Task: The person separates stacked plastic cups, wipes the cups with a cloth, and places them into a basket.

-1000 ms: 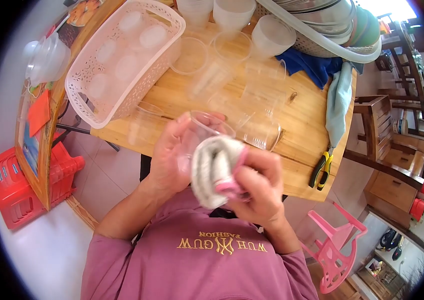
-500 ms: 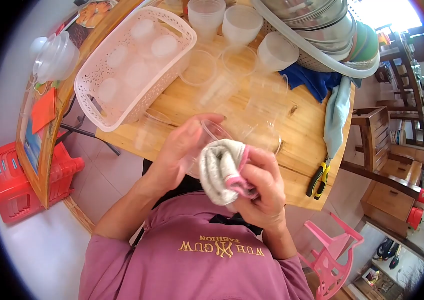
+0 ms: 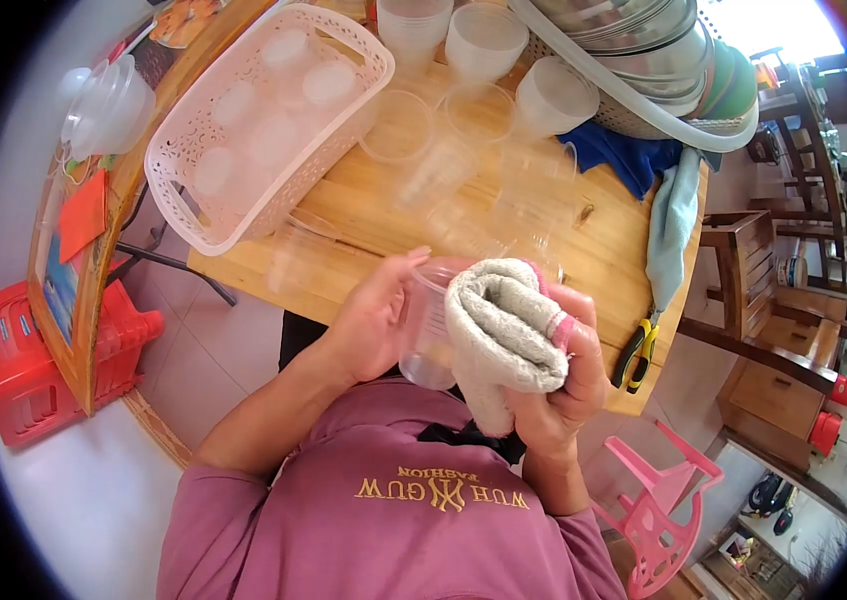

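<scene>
A clear plastic cup (image 3: 428, 350) with faint markings is held at the table's near edge, its far side gripped by my left hand (image 3: 376, 315), with fingers curled around it. My right hand (image 3: 572, 375) is closed on a folded whitish towel (image 3: 506, 335) with pink edging. The towel is right beside the cup and hides part of it; I cannot tell whether they touch. Beyond my hands, several clear cups (image 3: 534, 185) lie or stand on the wooden table (image 3: 364, 215). Another clear cup (image 3: 302, 250) lies near the basket.
A pink basket (image 3: 289, 195) of frosted cups stands at the table's left. Stacked clear tubs (image 3: 486, 45) are at the back, beside a large basket (image 3: 644, 115) of metal bowls. Cloths (image 3: 674, 235) and yellow-black pliers (image 3: 636, 355) are on the right. A pink chair (image 3: 659, 505) stands below.
My right hand has moved right with the towel, which has turned and shows more of its folds. The cup in my left hand has come into fuller view and stands more upright.
</scene>
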A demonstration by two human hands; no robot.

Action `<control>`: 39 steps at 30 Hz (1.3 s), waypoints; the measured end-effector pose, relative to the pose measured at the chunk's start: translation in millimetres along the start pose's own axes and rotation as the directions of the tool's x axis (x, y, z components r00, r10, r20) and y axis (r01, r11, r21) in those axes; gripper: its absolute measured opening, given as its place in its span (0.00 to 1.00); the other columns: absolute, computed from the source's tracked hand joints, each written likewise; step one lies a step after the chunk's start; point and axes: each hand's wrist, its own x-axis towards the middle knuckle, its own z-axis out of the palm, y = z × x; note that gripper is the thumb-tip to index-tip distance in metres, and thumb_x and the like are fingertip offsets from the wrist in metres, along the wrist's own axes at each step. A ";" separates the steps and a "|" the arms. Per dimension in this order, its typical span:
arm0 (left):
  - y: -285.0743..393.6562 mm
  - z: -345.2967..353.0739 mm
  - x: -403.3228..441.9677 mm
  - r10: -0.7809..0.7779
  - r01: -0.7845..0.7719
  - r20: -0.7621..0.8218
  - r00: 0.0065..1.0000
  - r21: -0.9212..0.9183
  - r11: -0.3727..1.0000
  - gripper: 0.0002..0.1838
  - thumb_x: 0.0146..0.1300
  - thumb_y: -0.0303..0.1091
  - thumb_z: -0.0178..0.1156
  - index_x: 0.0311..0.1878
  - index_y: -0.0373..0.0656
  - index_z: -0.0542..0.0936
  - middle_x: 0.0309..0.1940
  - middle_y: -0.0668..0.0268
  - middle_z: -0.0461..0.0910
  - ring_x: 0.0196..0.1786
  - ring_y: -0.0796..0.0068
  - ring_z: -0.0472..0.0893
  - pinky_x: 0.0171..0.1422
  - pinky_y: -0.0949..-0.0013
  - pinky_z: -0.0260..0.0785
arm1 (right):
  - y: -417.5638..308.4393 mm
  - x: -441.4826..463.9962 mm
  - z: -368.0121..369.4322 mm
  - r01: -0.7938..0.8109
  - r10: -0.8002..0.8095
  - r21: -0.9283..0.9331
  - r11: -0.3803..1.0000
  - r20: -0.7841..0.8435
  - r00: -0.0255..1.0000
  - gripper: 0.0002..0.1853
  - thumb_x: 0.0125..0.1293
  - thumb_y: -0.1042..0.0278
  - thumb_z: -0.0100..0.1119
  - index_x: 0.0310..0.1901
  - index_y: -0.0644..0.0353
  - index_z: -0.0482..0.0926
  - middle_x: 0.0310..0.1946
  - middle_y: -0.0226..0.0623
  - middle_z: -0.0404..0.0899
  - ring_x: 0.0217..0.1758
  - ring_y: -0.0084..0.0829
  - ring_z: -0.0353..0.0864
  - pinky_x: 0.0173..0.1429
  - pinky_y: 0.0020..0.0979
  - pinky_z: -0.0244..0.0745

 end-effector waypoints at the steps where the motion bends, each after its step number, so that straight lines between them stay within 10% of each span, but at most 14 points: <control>1: -0.8 -0.1 0.9 0.021 -0.006 -0.107 0.994 0.133 0.991 0.31 0.79 0.52 0.36 0.64 0.33 0.71 0.50 0.54 0.83 0.54 0.64 0.82 0.64 0.58 0.73 | -2.5 -0.3 -1.2 -0.013 0.014 -0.016 1.000 0.060 0.998 0.22 0.53 0.82 0.68 0.52 0.66 0.77 0.50 0.51 0.77 0.46 0.37 0.79 0.49 0.30 0.75; 5: 6.1 4.7 -8.6 0.106 -0.025 -0.182 0.978 0.398 0.917 0.38 0.77 0.63 0.35 0.62 0.33 0.72 0.46 0.55 0.82 0.49 0.67 0.82 0.59 0.63 0.75 | -5.1 -1.0 -1.1 0.031 -0.009 -0.080 0.996 0.268 0.963 0.23 0.49 0.83 0.69 0.49 0.67 0.78 0.51 0.51 0.76 0.46 0.40 0.80 0.47 0.32 0.77; 8: 8.7 10.3 -18.3 0.090 -0.095 0.059 0.994 0.086 0.992 0.34 0.77 0.58 0.41 0.59 0.30 0.73 0.47 0.54 0.81 0.51 0.68 0.82 0.61 0.65 0.73 | -10.3 -2.6 -0.9 0.027 -0.004 -0.067 0.997 0.326 0.945 0.22 0.47 0.83 0.69 0.47 0.67 0.80 0.52 0.52 0.75 0.48 0.44 0.80 0.49 0.34 0.78; 12: 16.5 4.8 -22.6 0.077 -0.106 0.109 0.991 0.290 0.951 0.29 0.74 0.51 0.47 0.60 0.31 0.72 0.46 0.53 0.81 0.50 0.66 0.81 0.60 0.64 0.72 | -9.2 -4.6 -6.0 0.063 -0.063 0.011 0.998 0.333 0.941 0.20 0.47 0.81 0.71 0.45 0.68 0.82 0.54 0.54 0.74 0.49 0.44 0.81 0.51 0.34 0.79; 16: 6.9 -10.5 -25.0 0.078 -0.048 0.218 0.973 -0.143 0.989 0.35 0.71 0.54 0.45 0.62 0.25 0.70 0.49 0.51 0.81 0.51 0.65 0.81 0.61 0.63 0.72 | -5.4 -8.7 -16.8 0.066 -0.046 -0.065 0.996 0.273 0.961 0.18 0.48 0.81 0.72 0.43 0.70 0.81 0.53 0.56 0.74 0.48 0.42 0.82 0.50 0.34 0.80; 21: 6.1 3.6 -25.4 -0.050 0.032 -0.101 0.994 -0.177 0.984 0.39 0.74 0.60 0.38 0.61 0.26 0.71 0.45 0.52 0.83 0.49 0.66 0.82 0.60 0.63 0.72 | -8.5 -6.9 -19.6 -0.005 0.042 -0.137 0.990 0.270 0.962 0.20 0.49 0.86 0.68 0.46 0.69 0.80 0.52 0.52 0.76 0.46 0.39 0.83 0.47 0.32 0.79; 26: -1.6 -18.5 -20.3 0.189 -0.064 -0.316 0.930 0.366 0.928 0.40 0.77 0.64 0.29 0.52 0.33 0.76 0.34 0.58 0.84 0.41 0.70 0.84 0.51 0.64 0.76 | -5.6 -10.0 -15.9 0.023 -0.005 -0.063 0.998 0.274 0.962 0.25 0.43 0.86 0.66 0.48 0.67 0.81 0.48 0.49 0.78 0.43 0.40 0.82 0.44 0.32 0.78; 31: 4.6 -9.9 -29.3 0.218 -0.191 -0.161 0.963 0.169 0.967 0.37 0.76 0.64 0.36 0.53 0.34 0.76 0.37 0.57 0.83 0.41 0.68 0.84 0.49 0.67 0.77 | -2.6 -8.8 -18.9 0.010 0.032 -0.146 0.989 0.285 0.958 0.24 0.43 0.87 0.64 0.47 0.68 0.80 0.47 0.49 0.78 0.43 0.41 0.81 0.44 0.32 0.77; 39: 13.7 -16.5 -39.0 0.113 -0.139 0.084 0.990 0.469 0.872 0.52 0.58 0.78 0.54 0.63 0.31 0.68 0.53 0.55 0.78 0.56 0.64 0.79 0.64 0.61 0.70 | -9.3 -7.1 -28.9 -0.085 0.130 -0.236 0.968 0.180 0.975 0.17 0.54 0.83 0.65 0.47 0.69 0.80 0.48 0.49 0.79 0.45 0.34 0.80 0.48 0.27 0.74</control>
